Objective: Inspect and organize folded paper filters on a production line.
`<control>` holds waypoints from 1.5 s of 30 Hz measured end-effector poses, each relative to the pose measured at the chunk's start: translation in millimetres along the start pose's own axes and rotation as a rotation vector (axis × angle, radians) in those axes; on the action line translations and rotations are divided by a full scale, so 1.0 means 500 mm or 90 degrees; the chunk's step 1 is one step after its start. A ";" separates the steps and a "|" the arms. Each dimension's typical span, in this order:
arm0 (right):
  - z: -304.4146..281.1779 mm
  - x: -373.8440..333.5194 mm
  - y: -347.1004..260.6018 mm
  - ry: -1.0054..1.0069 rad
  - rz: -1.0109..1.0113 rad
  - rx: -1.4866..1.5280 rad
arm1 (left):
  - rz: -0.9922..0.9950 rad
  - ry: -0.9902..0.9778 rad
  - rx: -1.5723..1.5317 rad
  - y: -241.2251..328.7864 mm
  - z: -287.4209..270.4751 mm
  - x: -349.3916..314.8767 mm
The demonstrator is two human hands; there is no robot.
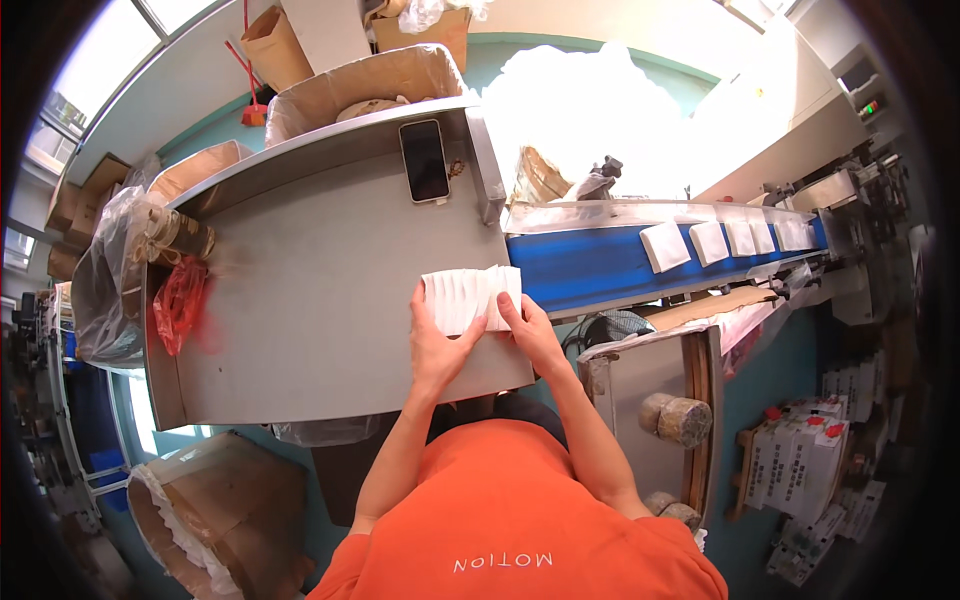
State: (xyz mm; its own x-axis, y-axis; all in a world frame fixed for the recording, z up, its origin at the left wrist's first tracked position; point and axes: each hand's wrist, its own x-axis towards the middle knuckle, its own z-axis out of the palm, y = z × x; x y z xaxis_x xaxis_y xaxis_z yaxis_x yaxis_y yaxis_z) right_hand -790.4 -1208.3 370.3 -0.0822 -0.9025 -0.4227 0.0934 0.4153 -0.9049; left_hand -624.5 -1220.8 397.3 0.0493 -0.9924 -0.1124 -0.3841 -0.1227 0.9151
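At the right end of the grey metal table (pixel 330 290), both hands grip one row of flat white square packs (pixel 455 298) that look like folded napkins. They stand on edge, pressed side by side. My left hand (pixel 437 345) closes around the left end, its thumb along the near side. My right hand (pixel 532 335) clasps the right end, with the thumb on the front; some of its fingers are hidden behind the packs. Beside it, a blue conveyor belt (pixel 590 265) carries several more white packs (pixel 664 247), lying flat and spaced apart.
A black phone (pixel 425 161) lies at the table's far side. Red plastic bags (pixel 180 305) and a roll of twine (pixel 180 232) sit at its left edge. Large cardboard boxes (pixel 285 110) stand behind. Right of me, a metal cart (pixel 650 390) holds wrapped rolls (pixel 684 422).
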 end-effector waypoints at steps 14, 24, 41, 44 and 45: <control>0.030 0.006 -0.002 0.071 -0.082 -0.091 | -0.053 -0.022 -0.094 -0.072 0.002 0.017; -0.016 0.024 0.058 0.063 0.102 0.297 | -0.045 -0.007 -0.042 -0.021 -0.006 0.001; -0.032 0.026 0.047 0.139 0.071 0.364 | -0.044 -0.091 -0.086 -0.017 0.014 0.007; -0.021 0.037 0.037 0.128 0.114 0.199 | -0.046 -0.105 -0.191 -0.051 0.039 0.013; 0.003 0.009 0.003 0.080 0.048 0.056 | -0.047 -0.109 -0.189 -0.048 0.040 0.009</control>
State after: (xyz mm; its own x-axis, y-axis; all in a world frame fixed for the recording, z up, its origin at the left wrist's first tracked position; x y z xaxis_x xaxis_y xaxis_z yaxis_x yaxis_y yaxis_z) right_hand -789.2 -1212.1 367.2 -0.1954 -0.8455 -0.4969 0.1898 0.4645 -0.8650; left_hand -633.6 -1222.3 366.9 -0.0986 -0.9697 -0.2236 -0.0990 -0.2140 0.9718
